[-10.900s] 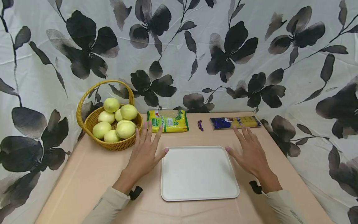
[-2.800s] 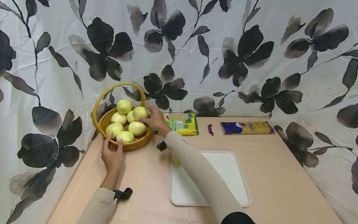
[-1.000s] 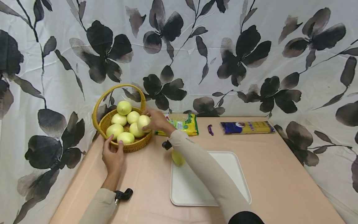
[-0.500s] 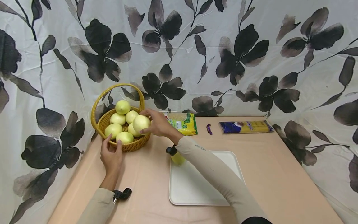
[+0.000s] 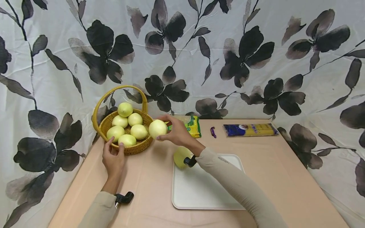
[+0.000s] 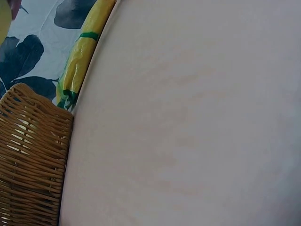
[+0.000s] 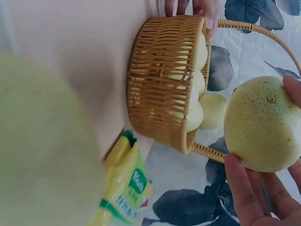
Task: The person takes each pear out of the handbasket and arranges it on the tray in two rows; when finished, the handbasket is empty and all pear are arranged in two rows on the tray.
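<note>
My right hand (image 5: 179, 132) holds a pale yellow-green pear (image 5: 158, 129) between thumb and fingers, just right of the wicker basket (image 5: 144, 146). Brown speckles and a small stem or blossom end mark this pear in the right wrist view. At the basket's front rim my left hand (image 5: 113, 160) grips the edge, thumb over it and fingers against the outer wall. Several more pears (image 5: 138, 131) lie inside the basket. Another pear (image 5: 180, 157) sits at the upper left corner of the white tray (image 5: 208, 193), partly covered by my right wrist's camera.
A yellow-green packet (image 5: 194, 127) lies at the table's back, partly behind my right hand. To its right are a small purple wrapped sweet (image 5: 213, 132) and a long blue-and-yellow packet (image 5: 251, 129). A flower-printed cloth (image 5: 199, 63) hangs behind the table (image 5: 285, 177).
My right hand has lifted a pear out of the basket and moved it right, past the rim. The left hand keeps its place on the basket. Much earlier, the tray was bare.
</note>
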The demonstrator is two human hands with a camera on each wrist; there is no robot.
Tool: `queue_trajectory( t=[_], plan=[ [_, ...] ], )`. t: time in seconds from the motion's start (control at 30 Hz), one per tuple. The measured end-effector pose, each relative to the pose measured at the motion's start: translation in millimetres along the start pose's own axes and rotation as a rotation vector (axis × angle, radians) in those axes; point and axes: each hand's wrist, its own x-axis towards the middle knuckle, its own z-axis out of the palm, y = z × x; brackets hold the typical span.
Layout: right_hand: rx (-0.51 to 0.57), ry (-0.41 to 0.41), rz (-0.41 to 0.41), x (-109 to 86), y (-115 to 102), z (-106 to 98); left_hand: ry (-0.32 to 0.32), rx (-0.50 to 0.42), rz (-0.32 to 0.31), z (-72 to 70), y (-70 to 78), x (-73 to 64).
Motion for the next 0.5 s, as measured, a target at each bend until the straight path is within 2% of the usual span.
queue_trajectory(
  t=[0.17, 0.5],
  plan=[
    [-0.001, 0.055, 0.046, -17.4, 7.1, -15.2, 0.007, 0.002, -0.007, 1.6, 0.2, -0.7],
    [0.025, 0.124, 0.076, -52.1, 22.8, -47.0, 0.008, -0.004, -0.008, 3.8, 1.9, -3.2]
  ],
)
